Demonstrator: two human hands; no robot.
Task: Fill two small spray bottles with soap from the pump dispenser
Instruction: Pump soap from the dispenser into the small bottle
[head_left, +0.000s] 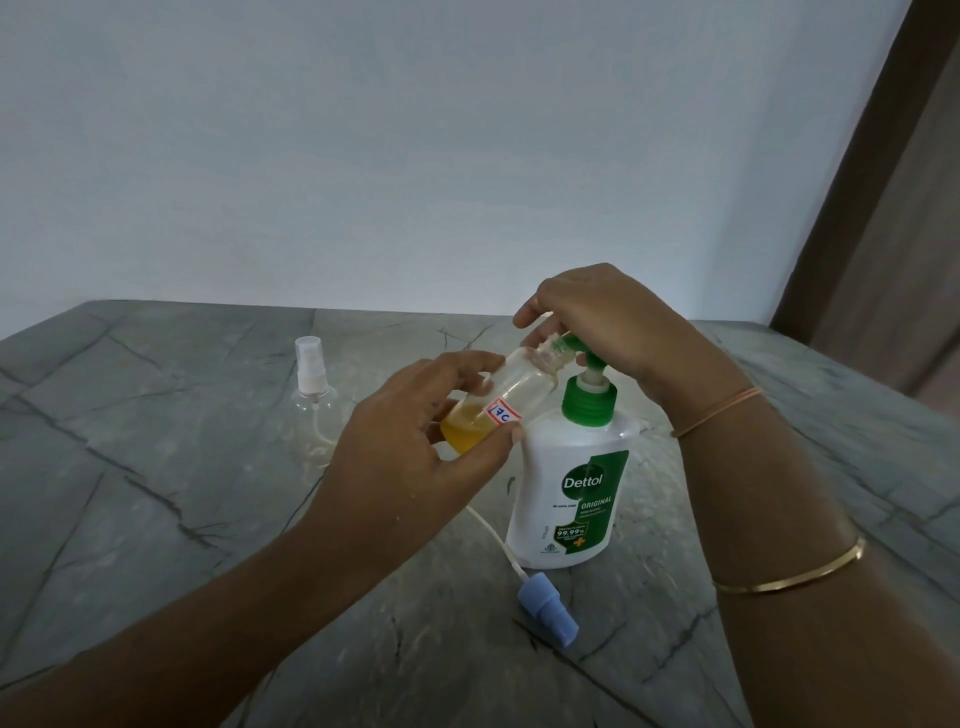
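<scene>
Filling the first bottle, roughly a quarter done by my reckoning. Nearest, below both hands and between the forearms: blue sprayer cap (548, 616) with its dip tube, lying off the bottle on the table (156, 519). Left hand (410, 447) grips the small spray bottle (514, 395) round its lower end, tilted, open mouth up against the nozzle of the pump dispenser (571, 488), which stands just under the right hand. Orange soap (462, 428) pools at the low end only. Right hand (608, 327) curls over the green pump head (576, 345), seemingly pressing. Beyond the left hand, to its left: second spray bottle (314, 410), white sprayer on, looks empty. Next, likely: more strokes, mouth held tight to the nozzle, then blue cap on
</scene>
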